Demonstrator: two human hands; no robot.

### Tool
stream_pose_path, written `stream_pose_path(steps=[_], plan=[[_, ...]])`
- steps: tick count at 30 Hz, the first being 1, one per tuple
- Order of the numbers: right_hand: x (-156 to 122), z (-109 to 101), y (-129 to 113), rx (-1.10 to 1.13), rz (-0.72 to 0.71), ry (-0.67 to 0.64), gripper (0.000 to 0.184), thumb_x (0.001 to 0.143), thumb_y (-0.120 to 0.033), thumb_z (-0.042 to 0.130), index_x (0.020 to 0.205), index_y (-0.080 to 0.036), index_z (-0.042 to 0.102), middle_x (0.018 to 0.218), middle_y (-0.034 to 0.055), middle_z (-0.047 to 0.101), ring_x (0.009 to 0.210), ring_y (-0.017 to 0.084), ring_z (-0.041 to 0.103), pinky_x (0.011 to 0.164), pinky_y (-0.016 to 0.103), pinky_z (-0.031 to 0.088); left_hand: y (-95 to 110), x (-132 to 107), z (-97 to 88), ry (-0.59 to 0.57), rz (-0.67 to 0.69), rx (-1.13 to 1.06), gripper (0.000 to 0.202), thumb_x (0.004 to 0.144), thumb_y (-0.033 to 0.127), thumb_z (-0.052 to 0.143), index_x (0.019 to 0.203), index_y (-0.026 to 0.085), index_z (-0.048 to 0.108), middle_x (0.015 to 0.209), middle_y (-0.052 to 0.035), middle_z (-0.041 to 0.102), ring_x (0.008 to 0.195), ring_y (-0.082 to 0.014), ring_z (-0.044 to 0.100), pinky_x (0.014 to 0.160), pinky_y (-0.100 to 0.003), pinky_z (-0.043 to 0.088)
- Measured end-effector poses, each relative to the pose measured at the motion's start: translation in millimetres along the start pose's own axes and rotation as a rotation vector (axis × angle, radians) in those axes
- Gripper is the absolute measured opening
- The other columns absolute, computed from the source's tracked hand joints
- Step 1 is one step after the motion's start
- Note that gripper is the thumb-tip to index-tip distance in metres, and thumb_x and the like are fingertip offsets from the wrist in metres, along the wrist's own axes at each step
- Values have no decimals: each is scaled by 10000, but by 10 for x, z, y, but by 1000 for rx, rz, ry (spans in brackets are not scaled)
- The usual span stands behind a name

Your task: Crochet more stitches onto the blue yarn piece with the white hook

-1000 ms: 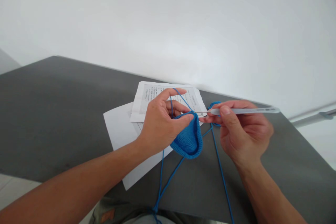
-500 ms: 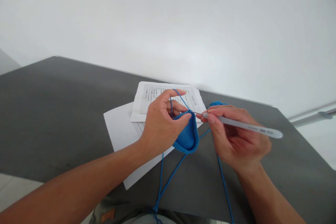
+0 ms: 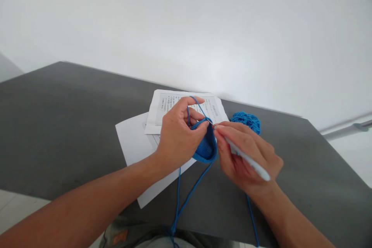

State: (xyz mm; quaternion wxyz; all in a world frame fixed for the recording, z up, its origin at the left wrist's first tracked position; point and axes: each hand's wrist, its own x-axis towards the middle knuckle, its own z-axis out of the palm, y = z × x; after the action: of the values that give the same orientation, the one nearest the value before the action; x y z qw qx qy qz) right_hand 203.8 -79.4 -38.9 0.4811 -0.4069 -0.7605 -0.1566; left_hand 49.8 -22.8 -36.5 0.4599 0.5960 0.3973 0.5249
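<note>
The left hand [image 3: 177,139] pinches the blue crochet piece [image 3: 207,148] by its upper rim, above the tabletop [image 3: 58,124]. At the piece's 3 o'clock the right hand [image 3: 250,154] grips the crochet hook [image 3: 258,170], its shaft running 4 to 10 o'clock, tip at that rim.

A dark grey table [image 3: 58,124] is standing against a white wall [image 3: 186,19]. A printed sheet [image 3: 162,104] is lying on the table, partly overlapping a blank white sheet [image 3: 133,139]. A grey bar [image 3: 359,126] is showing beyond the table's right edge.
</note>
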Motion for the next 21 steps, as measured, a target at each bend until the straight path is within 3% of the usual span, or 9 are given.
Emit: stream_pose_path(steps=[2, 4, 6, 9, 11, 16, 19, 21], plan=[[-13, -25, 15, -33, -100, -67, 419, 849, -60, 740, 1179, -317, 739, 1013, 51, 827, 859, 240, 793, 768, 366, 670, -7, 1, 0, 2, 11, 7, 398, 767, 158, 741, 1157, 197, 672, 796, 12, 713, 648, -120, 626, 608, -232, 480], [-38, -10, 12, -27, -104, -80, 415, 860, -85, 740, 1188, -338, 741, 1053, 50, 828, 893, 252, 795, 788, 391, 678, -9, 4, -1, 3, 12, 2, 387, 768, 164, 741, 1147, 202, 676, 799, 10, 717, 655, -124, 636, 614, -236, 485], [-60, 41, -12, 21, 27, 11, 391, 860, -89, 755, 1159, -340, 755, 1013, 42, 829, 860, 243, 798, 787, 394, 684, -5, 12, -4, 9, 1, -10, 387, 759, 164, 752, 1136, 201, 674, 794, 8, 731, 660, -130, 647, 620, -241, 489], [-68, 125, -52, 173, 383, 231, 237, 900, -131, 749, 1068, -295, 779, 893, 32, 810, 765, 220, 793, 711, 371, 684, -2, 26, -9, 11, -35, -48, 406, 745, 168, 771, 1135, 197, 665, 784, 5, 756, 637, -132, 641, 594, -241, 473], [-59, 141, -56, 212, 446, 260, 182, 904, -153, 751, 1036, -273, 788, 869, 34, 805, 746, 220, 791, 694, 368, 682, -6, 32, -9, 9, -53, -56, 406, 738, 173, 781, 1128, 199, 672, 780, 5, 765, 619, -128, 633, 583, -241, 463], [-58, 46, 20, -9, 15, 7, 385, 860, -70, 741, 1158, -315, 755, 968, 44, 830, 803, 229, 793, 741, 366, 675, -19, 26, -6, 25, -51, 0, 380, 716, 156, 788, 1081, 191, 690, 744, 10, 769, 621, -133, 648, 607, -249, 472], [-92, 17, 81, -62, -75, -97, 423, 891, -86, 705, 1246, -314, 723, 1066, 70, 826, 874, 237, 795, 744, 365, 669, -8, 15, -1, 7, -61, -7, 369, 725, 156, 779, 1081, 191, 684, 751, 8, 778, 625, -133, 658, 590, -244, 465], [-111, 36, 100, -43, -74, -96, 437, 882, -87, 714, 1256, -313, 731, 1097, 76, 824, 912, 249, 799, 764, 377, 673, 8, 11, 2, -5, -77, -38, 377, 723, 142, 776, 1083, 189, 675, 744, 9, 779, 629, -130, 664, 583, -234, 461]])
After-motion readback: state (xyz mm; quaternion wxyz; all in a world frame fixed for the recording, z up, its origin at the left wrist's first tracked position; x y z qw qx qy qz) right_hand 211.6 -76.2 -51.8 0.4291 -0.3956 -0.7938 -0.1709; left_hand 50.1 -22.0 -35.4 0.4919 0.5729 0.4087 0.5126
